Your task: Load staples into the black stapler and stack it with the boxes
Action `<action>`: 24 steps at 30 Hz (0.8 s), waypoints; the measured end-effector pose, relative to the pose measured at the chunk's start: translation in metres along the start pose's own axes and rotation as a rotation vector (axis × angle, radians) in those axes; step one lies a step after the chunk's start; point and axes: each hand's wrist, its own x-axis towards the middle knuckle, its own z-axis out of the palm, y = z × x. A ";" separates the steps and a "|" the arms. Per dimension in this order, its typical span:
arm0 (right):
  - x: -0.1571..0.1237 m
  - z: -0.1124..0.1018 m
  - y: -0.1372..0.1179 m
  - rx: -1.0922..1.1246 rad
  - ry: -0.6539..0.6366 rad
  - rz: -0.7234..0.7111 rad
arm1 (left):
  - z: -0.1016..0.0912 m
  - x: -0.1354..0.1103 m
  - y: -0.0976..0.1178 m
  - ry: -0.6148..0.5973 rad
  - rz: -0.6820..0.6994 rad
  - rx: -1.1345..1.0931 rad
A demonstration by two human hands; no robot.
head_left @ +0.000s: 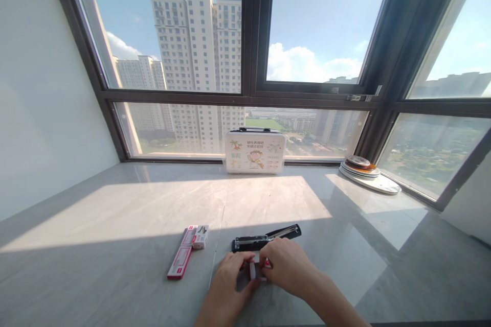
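A small red-and-white box (258, 271) is held low over the sill, between my two hands. My left hand (229, 280) grips its left side with thumb and fingers. The fingers of my right hand (287, 264) are pinched at its right end, and what lies between their tips is mostly hidden. Just beyond my hands lies a black stapler (251, 241), swung open with its long arm pointing right. To the left sits a small staple box (200, 237), touching a long flat red-and-white box (181, 258).
A white carry case (255, 152) with cartoon prints stands upright against the window. Several stacked plates or lids (360, 169) rest in the right corner. The pale stone sill (126, 219) is partly sunlit. Dark window frames (251, 99) border it at the back.
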 end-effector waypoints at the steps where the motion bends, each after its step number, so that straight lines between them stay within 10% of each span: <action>1: 0.004 0.001 -0.003 -0.018 -0.013 -0.009 | -0.001 0.000 0.001 -0.003 -0.002 0.000; 24: -0.023 0.008 0.031 0.271 0.091 -0.082 | 0.005 0.000 -0.007 -0.008 -0.013 0.004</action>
